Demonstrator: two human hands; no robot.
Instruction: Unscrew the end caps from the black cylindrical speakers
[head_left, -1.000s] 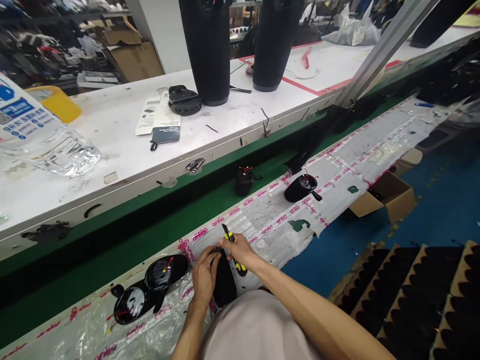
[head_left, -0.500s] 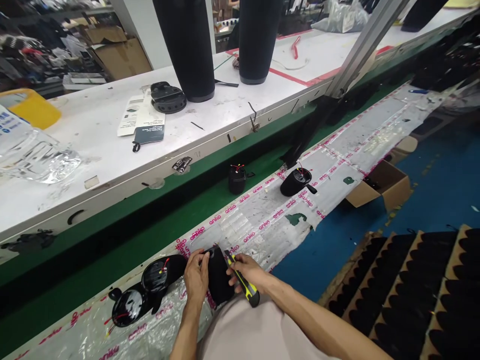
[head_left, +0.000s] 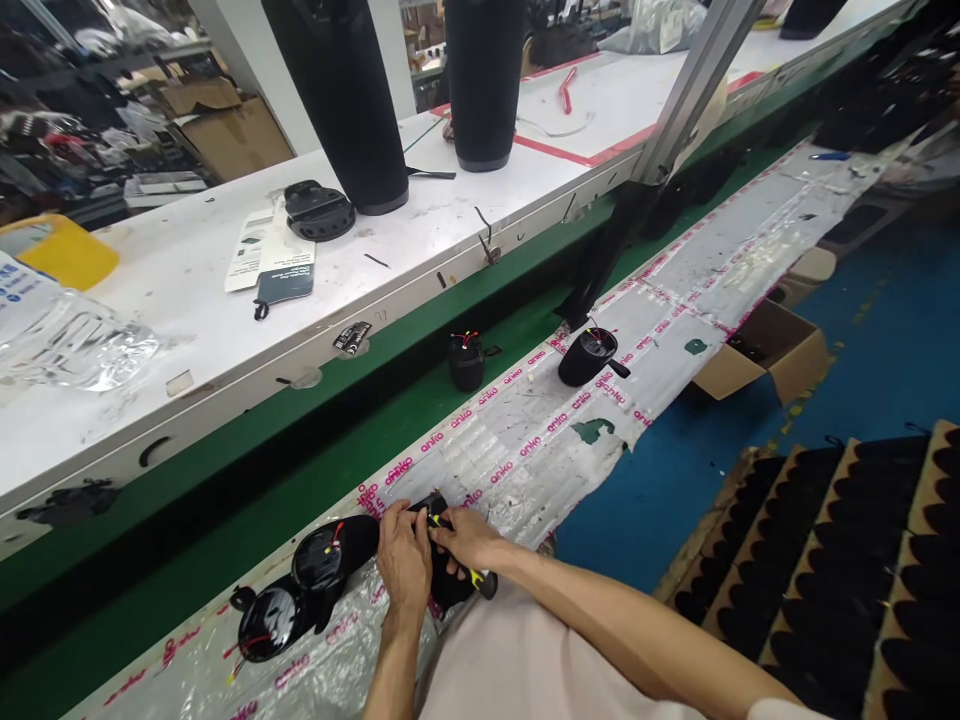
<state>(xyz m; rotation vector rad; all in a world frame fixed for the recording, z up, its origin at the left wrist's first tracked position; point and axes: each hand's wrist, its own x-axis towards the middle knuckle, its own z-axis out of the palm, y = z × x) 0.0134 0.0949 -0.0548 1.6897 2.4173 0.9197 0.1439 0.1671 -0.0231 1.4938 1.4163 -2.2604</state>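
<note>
My left hand [head_left: 405, 560] is closed around a black fabric-covered speaker [head_left: 448, 592], which lies on the plastic-covered bench close to my body. In my right hand [head_left: 471, 540] is a yellow-and-black utility knife [head_left: 484, 582]. Its front end is at the far part of the speaker, beside my left fingertips; the blade itself is too small to make out. My hands cover much of the speaker. To the left lie two similar black speakers, one [head_left: 319, 560] beside the other [head_left: 268, 622], both with shiny ends and thin coloured wires showing.
Another wired speaker [head_left: 589, 356] lies farther along the bench, and one [head_left: 466, 362] stands on the green strip. A white raised table [head_left: 420, 245] carries tall black cylinders [head_left: 486, 90] and a yellow tape roll [head_left: 64, 250]. Rows of black pieces [head_left: 825, 560] sit right, near an open carton [head_left: 795, 355].
My right hand has moved left with the utility knife, bringing its front end over the speaker to my left fingertips. The view has shifted slightly.
</note>
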